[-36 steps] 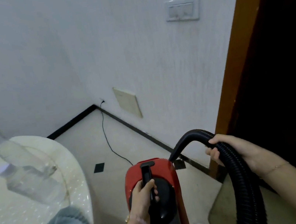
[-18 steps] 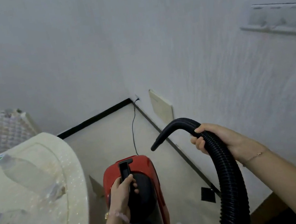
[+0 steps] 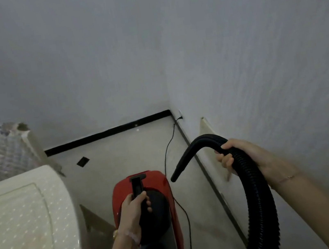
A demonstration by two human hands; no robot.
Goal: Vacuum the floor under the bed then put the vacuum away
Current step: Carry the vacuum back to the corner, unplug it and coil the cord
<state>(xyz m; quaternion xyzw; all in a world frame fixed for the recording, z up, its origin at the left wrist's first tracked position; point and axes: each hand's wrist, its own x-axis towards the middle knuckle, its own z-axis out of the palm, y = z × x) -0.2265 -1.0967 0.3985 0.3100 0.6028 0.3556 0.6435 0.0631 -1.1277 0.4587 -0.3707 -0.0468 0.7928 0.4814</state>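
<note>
- My left hand is wrapped around the black carry handle of the red vacuum, near the room's corner.
- My right hand clasps the black ribbed hose.
- I can read no brand or writing on it.

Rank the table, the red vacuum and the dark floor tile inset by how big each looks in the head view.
1. Table, cut off by the frame and close to the camera, so its lead is partly nearness.
2. Vacuum, partly hidden by the left hand.
3. Tile inset, clearly smallest.
</note>
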